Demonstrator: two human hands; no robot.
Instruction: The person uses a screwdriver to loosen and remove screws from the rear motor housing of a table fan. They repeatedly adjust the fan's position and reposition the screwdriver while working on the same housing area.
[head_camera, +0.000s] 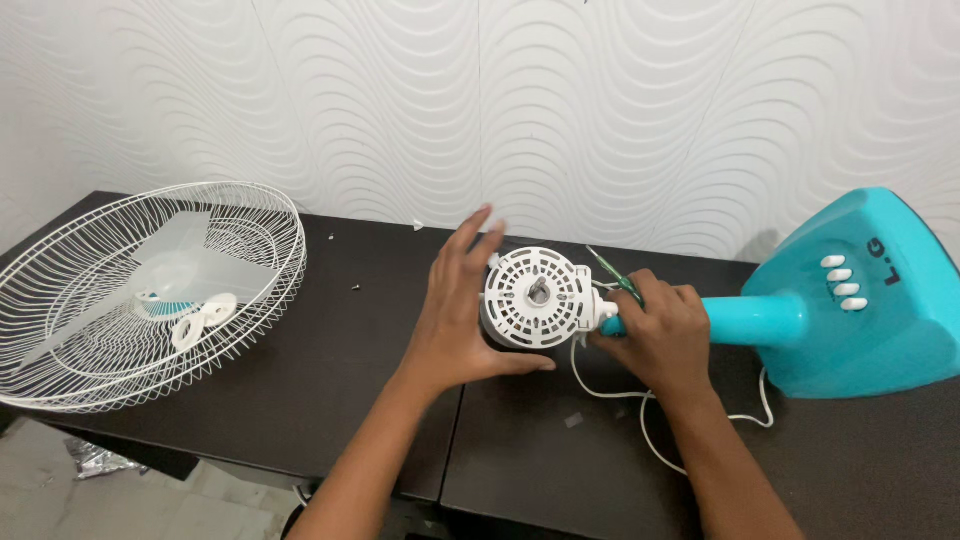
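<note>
Both hands are set about the white motor housing (537, 298) at the centre of the frame. It is a round, ribbed plastic drum with a slotted face and a small metal shaft at its hub. The left hand (462, 310) is spread wide, its palm pressed against the drum's left side and its thumb hooked beneath. The right hand (660, 330) is closed around the turquoise neck (755, 318), and a thin green-handled tool (615, 275) is pinched in its fingers just beside the housing. A glossy turquoise fan base (880, 300) with white oval buttons is seen at the right. A white cord (650, 420) is looped over the dark matte table (330, 380). At the left, a domed white wire grille (130, 290) is lying with pale blades inside.
</note>
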